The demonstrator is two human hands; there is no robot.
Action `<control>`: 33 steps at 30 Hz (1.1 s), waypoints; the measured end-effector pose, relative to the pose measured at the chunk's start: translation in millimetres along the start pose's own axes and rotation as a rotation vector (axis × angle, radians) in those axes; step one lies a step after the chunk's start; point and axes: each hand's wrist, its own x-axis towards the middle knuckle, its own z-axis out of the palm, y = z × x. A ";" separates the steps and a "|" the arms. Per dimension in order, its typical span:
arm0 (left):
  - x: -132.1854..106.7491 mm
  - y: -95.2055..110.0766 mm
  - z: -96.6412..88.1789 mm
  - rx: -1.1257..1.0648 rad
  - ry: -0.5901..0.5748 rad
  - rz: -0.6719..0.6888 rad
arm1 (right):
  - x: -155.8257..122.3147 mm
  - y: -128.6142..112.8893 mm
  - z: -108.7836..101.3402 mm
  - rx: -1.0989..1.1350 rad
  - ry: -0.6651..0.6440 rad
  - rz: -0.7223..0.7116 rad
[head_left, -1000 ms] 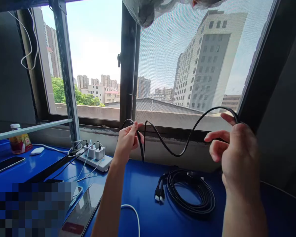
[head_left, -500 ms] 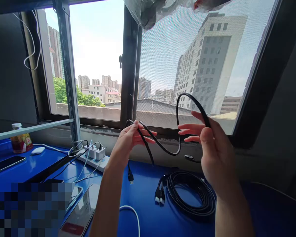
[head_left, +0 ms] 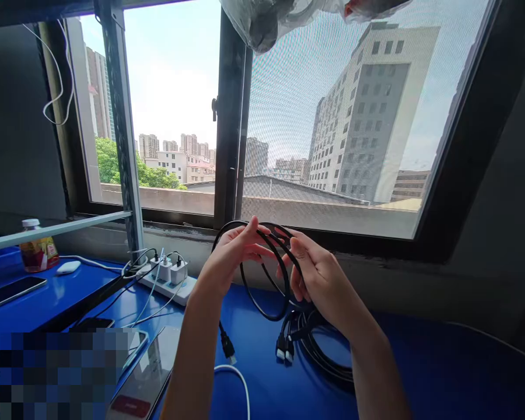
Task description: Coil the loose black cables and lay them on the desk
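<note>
Both hands are raised over a blue table (head_left: 262, 385) in front of a window. My left hand (head_left: 230, 256) pinches a black cable (head_left: 262, 303) at the top of a loop. My right hand (head_left: 317, 277) is closed on the same cable just to the right, its fingers nearly touching the left hand's. The loop hangs below both hands, and one black plug end (head_left: 227, 349) dangles near my left forearm. Below my right wrist lies a coiled black cable (head_left: 328, 359) on the table, its two plugs (head_left: 284, 348) pointing left.
A white power strip (head_left: 168, 280) with chargers sits at the back left. Two phones (head_left: 146, 373) lie at the lower left, another phone (head_left: 9, 290) far left. A bottle (head_left: 37, 251) and a white mouse (head_left: 67, 267) are at the far left. A white cable (head_left: 236, 379) curls at the table's front.
My right hand has swept left from far right to meet the left hand, folding the stretched cable into a loop. The plug end has dropped lower.
</note>
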 end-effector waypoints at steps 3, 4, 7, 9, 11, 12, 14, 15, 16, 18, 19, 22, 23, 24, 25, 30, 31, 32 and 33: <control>1.3 -1.2 -1.3 0.066 0.003 0.024 | -0.4 -1.2 -1.0 -0.026 -0.014 -0.022; 1.4 -1.5 -1.0 0.087 0.000 0.040 | -0.6 -1.5 -1.4 -0.054 -0.012 -0.034; 1.3 -2.5 0.5 0.147 -0.020 0.088 | -0.6 -1.9 -2.1 -0.172 0.025 -0.065; 1.4 -3.3 1.0 0.185 -0.019 0.106 | 0.0 -1.6 -2.4 -0.227 0.066 -0.065; 1.5 -3.8 0.8 0.216 0.015 0.119 | 1.1 -0.3 -2.9 -0.239 0.105 -0.055; 1.6 -3.9 0.4 0.223 0.042 0.125 | 1.9 0.8 -3.3 -0.238 0.129 -0.049; 1.6 -3.6 -0.8 0.212 0.094 0.135 | 3.7 4.2 -4.1 -0.227 0.203 -0.050; 1.5 -3.1 -1.5 0.193 0.115 0.135 | 4.8 6.4 -4.5 -0.213 0.245 -0.053; 1.4 -2.4 -2.2 0.169 0.131 0.131 | 6.0 8.8 -4.8 -0.186 0.292 -0.051; 1.1 -0.3 -3.2 0.111 0.155 0.120 | 8.5 12.9 -5.2 -0.109 0.383 -0.032; 0.9 1.0 -3.6 0.079 0.171 0.117 | 9.5 14.3 -5.3 -0.070 0.427 -0.027; 0.3 4.2 -3.7 0.000 0.216 0.129 | 10.4 13.3 -5.0 0.015 0.531 -0.055; 0.2 4.6 -3.5 -0.012 0.226 0.135 | 9.8 11.2 -4.8 0.026 0.538 -0.063; 0.2 4.4 -3.3 -0.011 0.228 0.136 | 8.7 8.5 -4.4 0.028 0.520 -0.065; 0.5 3.6 -2.9 -0.002 0.220 0.134 | 7.4 5.5 -3.8 0.022 0.483 -0.063; 5.2 -6.6 1.2 0.084 0.116 0.121 | 1.5 -5.5 4.6 -0.103 0.286 -0.092; 6.6 -9.1 2.4 0.100 0.099 0.119 | 1.4 -5.6 6.7 -0.142 0.272 -0.100; 7.9 -11.4 3.5 0.116 0.085 0.116 | 1.9 -5.0 8.5 -0.182 0.270 -0.108; 9.1 -13.4 4.6 0.134 0.074 0.112 | 2.8 -3.8 9.6 -0.218 0.283 -0.114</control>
